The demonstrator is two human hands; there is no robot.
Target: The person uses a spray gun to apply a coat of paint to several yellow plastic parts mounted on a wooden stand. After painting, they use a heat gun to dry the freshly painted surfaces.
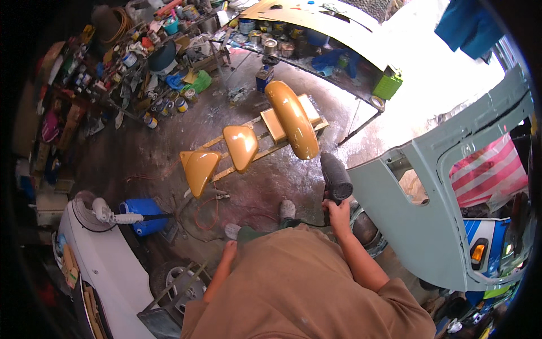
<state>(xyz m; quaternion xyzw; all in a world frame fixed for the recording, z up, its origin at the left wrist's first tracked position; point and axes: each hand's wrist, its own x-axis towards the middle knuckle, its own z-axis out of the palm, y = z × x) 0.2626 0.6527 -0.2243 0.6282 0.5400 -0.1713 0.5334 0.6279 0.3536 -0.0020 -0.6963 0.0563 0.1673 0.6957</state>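
Observation:
My right hand [339,217] grips the handle of a dark grey hair dryer [337,179], whose barrel points forward. Just beyond its nozzle is a glossy gold-orange motorcycle fender [291,118], resting across a box-like support on a low rack [228,169]. Two smaller side panels [241,146] of the same colour lie along that rack, the nearer one [200,169] at its left end. A gap separates the dryer from the fender. My left hand [230,248] hangs low beside my body, away from the parts, its fingers too indistinct to read.
A grey-green vehicle body panel [395,214] stands close on my right. Behind me at left are a white car panel [107,254], a fan [101,212] and a blue container [141,217]. A red hose [206,217] curls on the floor. Cans crowd the far table [316,62].

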